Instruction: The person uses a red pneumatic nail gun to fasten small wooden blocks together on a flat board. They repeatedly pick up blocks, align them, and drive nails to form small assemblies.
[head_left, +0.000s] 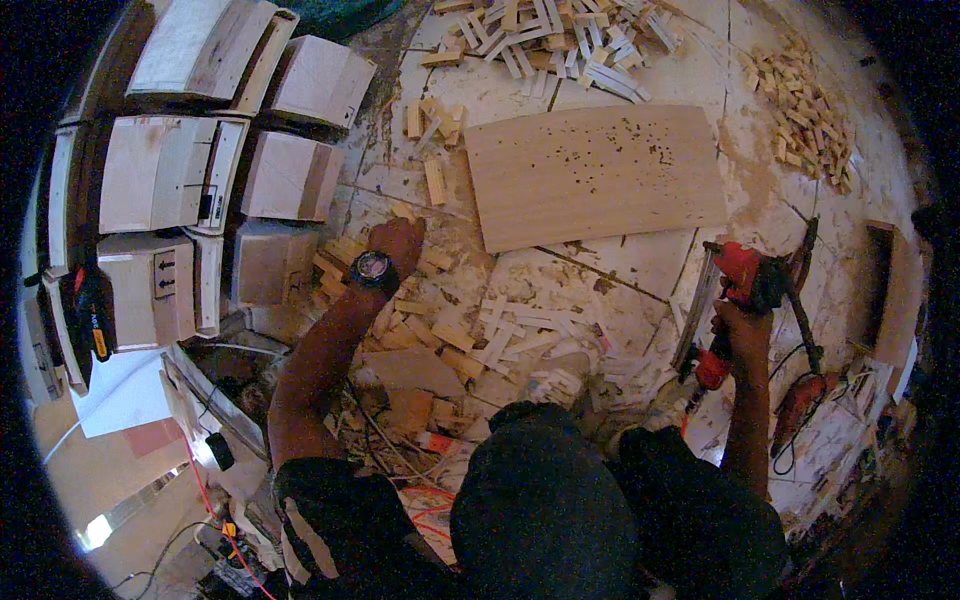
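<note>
My left hand (397, 241), with a watch on its wrist, is closed over the loose wood at the left of the floor. A small pale wood block (403, 211) shows at its fingertips; the hand's back hides most of the grip. On the right, my right hand (743, 325) wraps round the handle of a red and black nail gun (738, 264), which is held up with its long straight magazine on the left side. Between the hands lies a flat rectangular wood panel (600, 180), its far right half strewn with small dark bits.
Wood block piles (800, 110) and strips (550, 40) lie beyond the panel; more wood scraps (430, 340) lie near my left arm. Stacked wooden boxes (160, 170) stand at left. A red and black tool (800, 410) and cables are at right; an orange cord (430, 510) runs near me.
</note>
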